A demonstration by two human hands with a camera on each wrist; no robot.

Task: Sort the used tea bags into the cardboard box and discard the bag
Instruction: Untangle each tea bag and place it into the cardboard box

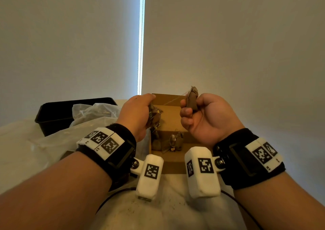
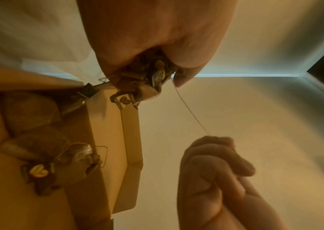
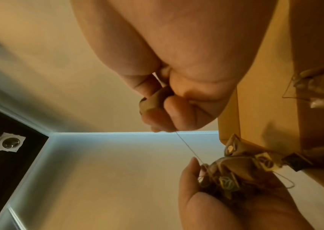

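An open cardboard box stands on the table straight ahead, with several brown used tea bags lying in its near end. My left hand hovers over the box's left side and grips a tangled clump of tea bags with tags and strings. My right hand is raised over the box's right side, fingers curled round a single brown tea bag. A thin string runs taut from that bag to the clump. A crumpled clear plastic bag lies left of the box.
A black plastic tray sits at the back left, partly under the plastic bag. The table is covered with a light cloth carrying dark crumbs near me. Window blinds rise close behind the box.
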